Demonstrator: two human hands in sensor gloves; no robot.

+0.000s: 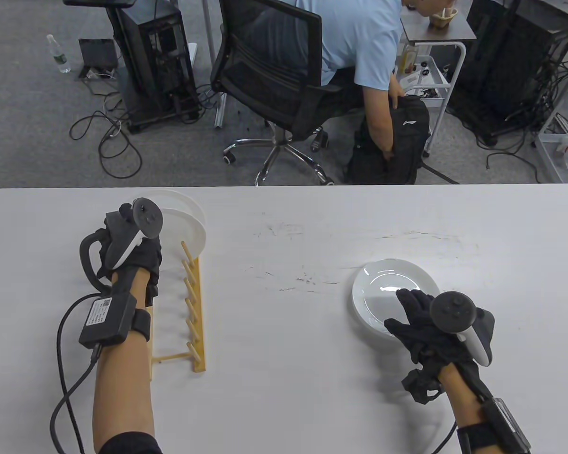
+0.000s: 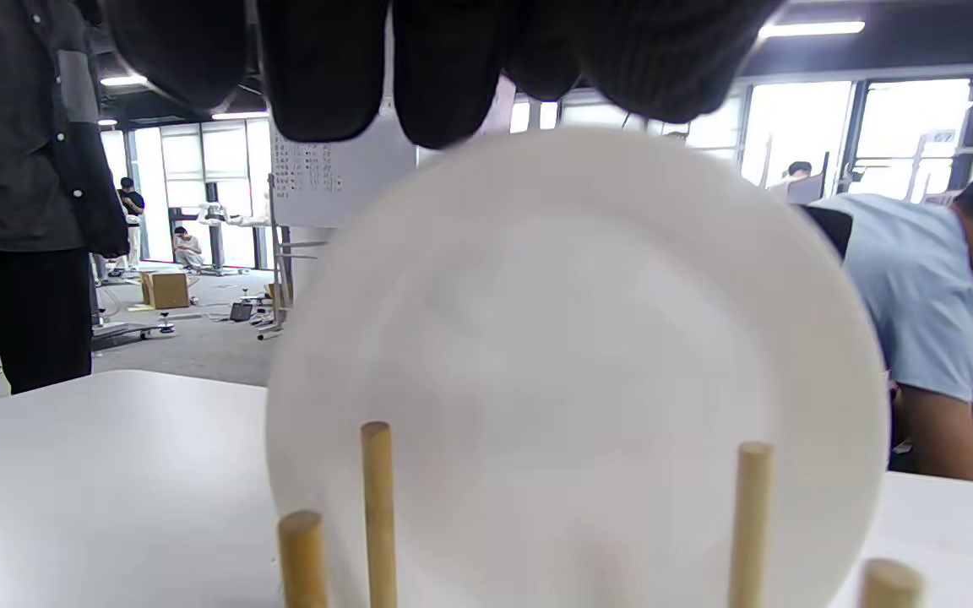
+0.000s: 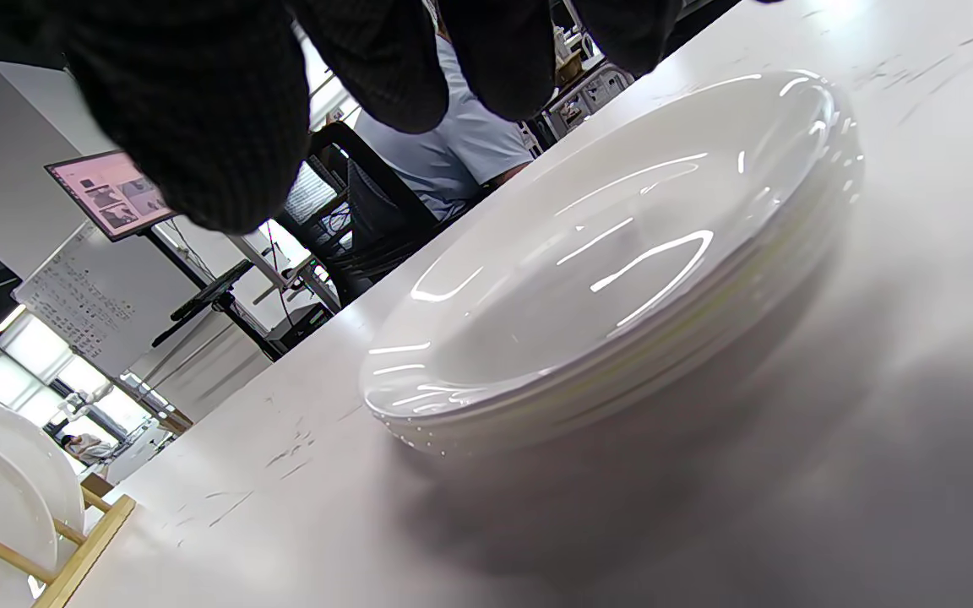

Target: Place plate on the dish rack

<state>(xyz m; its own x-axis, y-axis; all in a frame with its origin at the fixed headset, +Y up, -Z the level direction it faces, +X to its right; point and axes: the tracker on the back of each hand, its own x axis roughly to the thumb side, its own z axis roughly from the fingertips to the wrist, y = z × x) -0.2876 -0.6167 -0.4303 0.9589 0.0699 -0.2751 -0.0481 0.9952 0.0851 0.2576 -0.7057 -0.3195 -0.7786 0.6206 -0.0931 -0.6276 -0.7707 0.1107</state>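
Two white plates [image 1: 189,224] stand upright at the far end of the wooden dish rack [image 1: 195,312] on the table's left. In the left wrist view the nearer plate [image 2: 575,371] stands between the rack's pegs [image 2: 378,507]. My left hand [image 1: 137,250] is over the rack just behind them, its fingertips [image 2: 444,76] hanging at the plate's top rim and gripping nothing that shows. A stack of white plates [image 1: 388,286] lies flat on the right. My right hand [image 1: 414,314] hovers open over its near rim, fingers [image 3: 199,110] spread above the top plate [image 3: 613,270].
The white table [image 1: 284,378] stretches between the rack and the stack. The rack's near pegs [image 1: 191,331] hold nothing. Beyond the far edge a person in a blue shirt [image 1: 355,42] sits on an office chair [image 1: 270,90].
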